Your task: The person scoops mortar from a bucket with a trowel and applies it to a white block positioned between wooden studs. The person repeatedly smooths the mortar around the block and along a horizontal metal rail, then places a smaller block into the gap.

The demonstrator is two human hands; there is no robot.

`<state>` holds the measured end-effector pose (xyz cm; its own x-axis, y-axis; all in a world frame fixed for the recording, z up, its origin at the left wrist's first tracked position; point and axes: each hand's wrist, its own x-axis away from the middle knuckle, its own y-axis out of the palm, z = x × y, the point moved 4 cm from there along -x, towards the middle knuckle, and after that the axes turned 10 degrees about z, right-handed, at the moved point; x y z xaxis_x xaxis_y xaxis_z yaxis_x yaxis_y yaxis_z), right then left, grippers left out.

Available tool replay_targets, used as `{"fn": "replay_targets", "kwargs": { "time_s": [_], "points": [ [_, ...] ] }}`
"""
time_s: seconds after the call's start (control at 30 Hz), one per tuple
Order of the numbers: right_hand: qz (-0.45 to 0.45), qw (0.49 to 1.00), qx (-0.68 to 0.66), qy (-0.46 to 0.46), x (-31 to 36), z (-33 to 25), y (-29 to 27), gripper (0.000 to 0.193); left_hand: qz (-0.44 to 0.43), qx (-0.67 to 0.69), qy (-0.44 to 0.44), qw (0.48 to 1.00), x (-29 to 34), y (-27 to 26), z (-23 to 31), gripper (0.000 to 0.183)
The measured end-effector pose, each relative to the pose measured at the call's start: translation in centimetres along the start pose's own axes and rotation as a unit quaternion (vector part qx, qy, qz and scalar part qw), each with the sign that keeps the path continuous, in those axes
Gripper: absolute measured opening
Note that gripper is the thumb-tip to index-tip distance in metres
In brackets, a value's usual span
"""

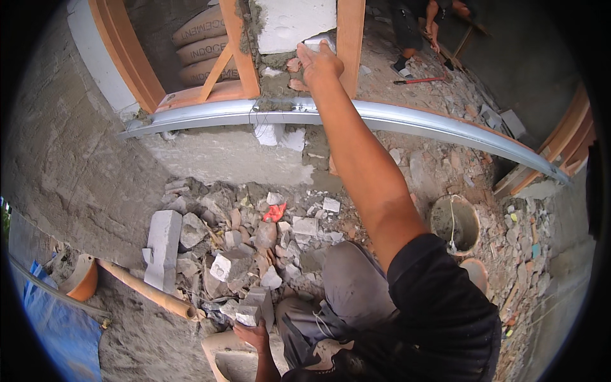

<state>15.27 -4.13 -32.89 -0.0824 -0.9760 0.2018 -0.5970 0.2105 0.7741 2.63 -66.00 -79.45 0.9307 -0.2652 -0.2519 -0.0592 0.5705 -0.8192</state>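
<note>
Masonry rubble [264, 237] on grey ground [137, 340]

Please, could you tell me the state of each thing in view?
Right hand: fingers extended, touching pale piece
Left hand: touching grey block piece, grip unclear
Sacks: stacked
White block: between wooden posts
Bucket: uncovered
Bamboo pole: lying down
Red-handled tool: lying down
Blue sheet: creased

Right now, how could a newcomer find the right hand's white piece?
Find the silver metal rail. Above it, between wooden posts, stands a large white block. At its lower right, by the right hand, is the small white piece, paler than reddish chunks below.
</note>
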Motion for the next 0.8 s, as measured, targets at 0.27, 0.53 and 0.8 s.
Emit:
{"fn": "replay_targets", "kwargs": {
  "time_s": [0.27, 0.53, 0.8],
  "points": [
    [-0.133, 0.988, 0.083, -0.005, 6.1, -0.9, -8.9, 0.047, -0.002, 0.003, 0.057, 0.998, -0.3, 0.7, -1.4, 0.098],
    [0.142, 0.756, 0.5, -0.398, 11.5, -19.5, -40.9, 0.033, -0.097, 0.084, 0.047, 0.991, -2.1, 0.7, -1.7, 0.095],
    [0.129, 0.587, 0.793, -0.103, 7.9, -23.2, -55.3, 0.074, -0.1, 0.168, -0.009, 0.981, -3.7, -2.4, 1.5, 0.09]
  ]
}}
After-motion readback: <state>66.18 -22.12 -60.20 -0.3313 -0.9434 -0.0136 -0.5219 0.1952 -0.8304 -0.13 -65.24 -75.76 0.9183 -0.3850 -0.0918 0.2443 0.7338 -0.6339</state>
